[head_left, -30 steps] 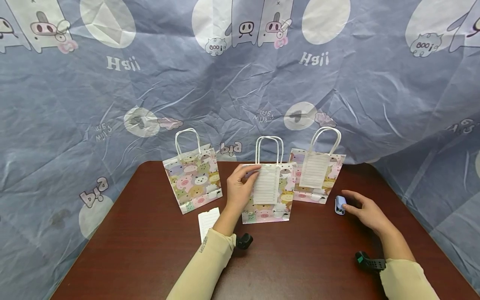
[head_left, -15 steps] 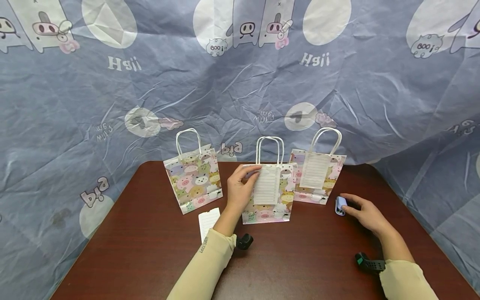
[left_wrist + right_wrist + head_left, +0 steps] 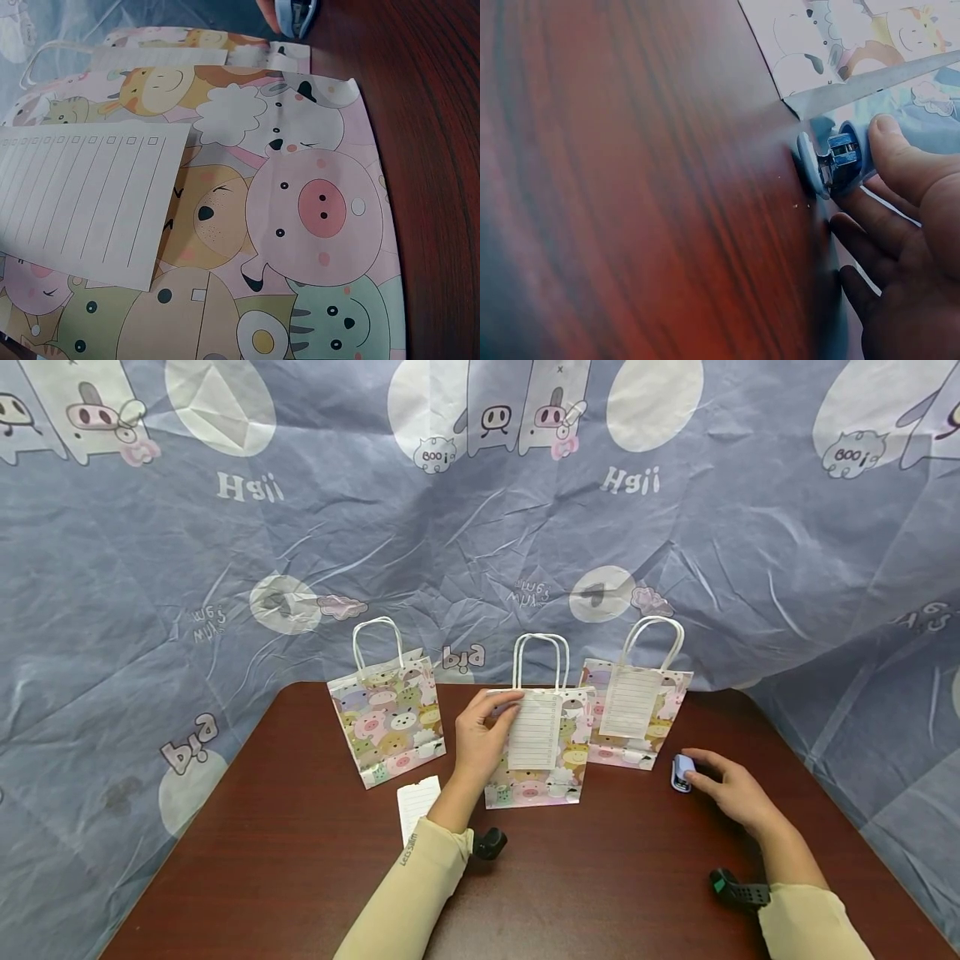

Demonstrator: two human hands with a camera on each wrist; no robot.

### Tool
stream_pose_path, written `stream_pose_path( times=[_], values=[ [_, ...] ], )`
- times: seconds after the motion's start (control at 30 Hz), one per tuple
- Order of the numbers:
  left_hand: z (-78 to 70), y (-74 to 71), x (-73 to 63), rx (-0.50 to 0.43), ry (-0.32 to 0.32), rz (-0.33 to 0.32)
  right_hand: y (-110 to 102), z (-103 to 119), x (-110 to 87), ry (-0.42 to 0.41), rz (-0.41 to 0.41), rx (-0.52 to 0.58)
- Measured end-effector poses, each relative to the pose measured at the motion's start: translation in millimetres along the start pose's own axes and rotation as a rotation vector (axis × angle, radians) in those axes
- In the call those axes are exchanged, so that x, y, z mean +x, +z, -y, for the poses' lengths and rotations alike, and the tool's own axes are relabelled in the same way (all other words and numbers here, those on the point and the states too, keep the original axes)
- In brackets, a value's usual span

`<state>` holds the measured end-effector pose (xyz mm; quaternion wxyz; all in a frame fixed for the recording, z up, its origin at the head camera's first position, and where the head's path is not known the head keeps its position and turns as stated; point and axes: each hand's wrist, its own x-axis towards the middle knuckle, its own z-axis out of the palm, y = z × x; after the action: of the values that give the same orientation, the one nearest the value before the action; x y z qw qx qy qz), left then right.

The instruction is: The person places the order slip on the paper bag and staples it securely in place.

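Observation:
My left hand (image 3: 480,735) pinches the top edge of the middle gift bag (image 3: 534,787) together with a lined paper slip (image 3: 534,731) lying over its front. The bag stands upright and is printed with cartoon animals. In the left wrist view, the slip (image 3: 90,199) shows lines and small checkboxes against the bag (image 3: 322,217); the fingers are mostly out of frame. At the right, my right hand (image 3: 731,789) holds a small light-blue stapler (image 3: 682,773) on the table. The right wrist view has the thumb against the top of the stapler (image 3: 847,154), its metal inside facing the camera.
Behind to the right stands another animal-print bag (image 3: 663,735) with a lined slip (image 3: 630,702) on its front. A third bag (image 3: 390,727) without a slip stands at the left. A loose slip (image 3: 417,802) lies by the left forearm on the brown table (image 3: 585,893). A printed cloth (image 3: 480,543) hangs behind.

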<state>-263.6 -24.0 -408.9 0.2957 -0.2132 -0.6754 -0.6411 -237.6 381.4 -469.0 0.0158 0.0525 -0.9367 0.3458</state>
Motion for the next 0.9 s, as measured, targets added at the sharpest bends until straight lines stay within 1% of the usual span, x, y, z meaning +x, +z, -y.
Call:
stream_pose_path(
  times=[0.2, 0.3, 0.43, 0.63, 0.7, 0.8, 0.9],
  values=[
    [-0.3, -0.1, -0.9, 0.008, -0.008, 0.001, -3.3, 5.2, -5.8, 0.015, -0.057, 0.04],
    [-0.2, -0.1, -0.8, 0.014, -0.008, 0.003, -6.1, 8.7, -9.2, 0.015, -0.099, 0.102],
    [0.0, 0.0, -0.7, 0.014, -0.011, 0.003, -7.1, 12.6, -11.1, -0.045, -0.123, 0.256],
    [-0.8, 0.2, -1.0, 0.006, -0.014, 0.003, -7.8, 25.3, -14.6, -0.138, -0.084, 0.494],
    [-1.2, 0.2, -1.0, 0.002, -0.013, 0.001, -7.9, 30.8, -16.2, -0.169, -0.088, 0.561],
    [-1.3, 0.6, -1.0, -0.002, -0.017, 0.0, -8.5, 40.2, -18.0, -0.211, -0.117, 0.631],
    [-1.1, 1.1, -0.6, -0.01, -0.021, 0.0, -10.4, 50.9, -19.9, -0.231, -0.166, 0.632]
  ],
)
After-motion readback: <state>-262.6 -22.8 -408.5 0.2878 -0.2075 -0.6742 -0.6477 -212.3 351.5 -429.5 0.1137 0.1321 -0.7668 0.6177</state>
